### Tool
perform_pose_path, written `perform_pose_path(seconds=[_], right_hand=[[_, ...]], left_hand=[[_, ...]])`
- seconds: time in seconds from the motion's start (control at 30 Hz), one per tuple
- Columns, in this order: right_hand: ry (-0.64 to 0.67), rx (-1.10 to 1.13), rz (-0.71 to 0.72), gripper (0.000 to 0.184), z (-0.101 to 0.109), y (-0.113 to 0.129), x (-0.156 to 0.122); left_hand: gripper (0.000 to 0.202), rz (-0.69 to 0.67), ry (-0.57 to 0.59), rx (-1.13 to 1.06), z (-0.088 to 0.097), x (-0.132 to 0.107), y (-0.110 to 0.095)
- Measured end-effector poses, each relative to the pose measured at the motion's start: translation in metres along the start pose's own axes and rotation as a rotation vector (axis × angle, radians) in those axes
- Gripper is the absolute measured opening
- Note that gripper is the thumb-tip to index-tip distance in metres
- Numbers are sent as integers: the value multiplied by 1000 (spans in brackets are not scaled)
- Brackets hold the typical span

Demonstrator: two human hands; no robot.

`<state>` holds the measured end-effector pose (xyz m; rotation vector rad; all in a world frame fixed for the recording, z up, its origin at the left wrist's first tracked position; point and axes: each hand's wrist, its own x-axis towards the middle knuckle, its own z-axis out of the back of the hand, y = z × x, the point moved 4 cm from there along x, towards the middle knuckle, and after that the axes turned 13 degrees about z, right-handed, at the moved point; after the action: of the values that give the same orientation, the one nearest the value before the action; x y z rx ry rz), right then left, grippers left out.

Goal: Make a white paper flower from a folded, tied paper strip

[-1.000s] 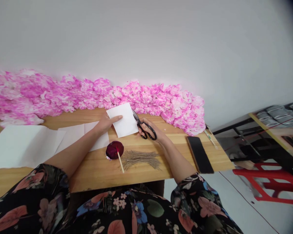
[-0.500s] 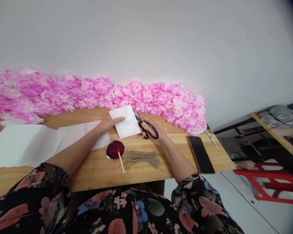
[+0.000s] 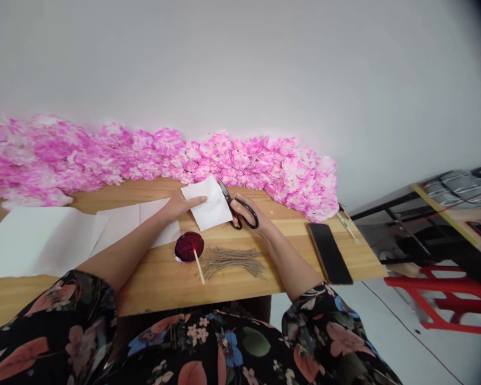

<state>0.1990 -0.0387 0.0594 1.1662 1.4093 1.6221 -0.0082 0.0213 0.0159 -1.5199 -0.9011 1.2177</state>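
Observation:
A white square of paper (image 3: pixel 209 208) is pinched in my left hand (image 3: pixel 181 205), thumb on top and fingers mostly hidden beneath. My right hand (image 3: pixel 246 208) grips a pair of black-handled scissors (image 3: pixel 251 218), its blades parted at the paper's right edge. Whether the lower blade lies under the sheet is hidden. Just below the paper sits a small dish of dark red liquid (image 3: pixel 188 247) with a wooden stick (image 3: pixel 199 267) leaning in it. Beside the dish lies a bundle of thin brown twigs or wires (image 3: pixel 232 262).
Pink and white paper-like flowers (image 3: pixel 144 155) line the wooden table's (image 3: pixel 160 297) back against the wall. Large white sheets (image 3: pixel 44 235) lie at left. A black phone (image 3: pixel 330 254) and a brush (image 3: pixel 348 227) lie at right, with a red stool (image 3: pixel 444 299) beyond.
The paper's top edge now bends, and the sheet has shifted slightly right and down with my left hand. The scissors stay almost in place at its right edge.

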Motion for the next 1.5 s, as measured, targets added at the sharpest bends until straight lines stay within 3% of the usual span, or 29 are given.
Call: perform_pose_path(seconds=[0.5,0.97,1.27,1.5], right_hand=[[48,29,19,50,-2,-1,-1],[-54,33,19,53,-2,3,1],[-77,-9,-48,55,3,-9,3],[-110,51,-15,61,2,-12,3]], left_hand=[[64,9,22,-2,-1,-2,-1],[62,0,35,-93,3,2,0],[58,-17,5,-89,4,3,2],[64,-13,-10,-61,6,5,5]])
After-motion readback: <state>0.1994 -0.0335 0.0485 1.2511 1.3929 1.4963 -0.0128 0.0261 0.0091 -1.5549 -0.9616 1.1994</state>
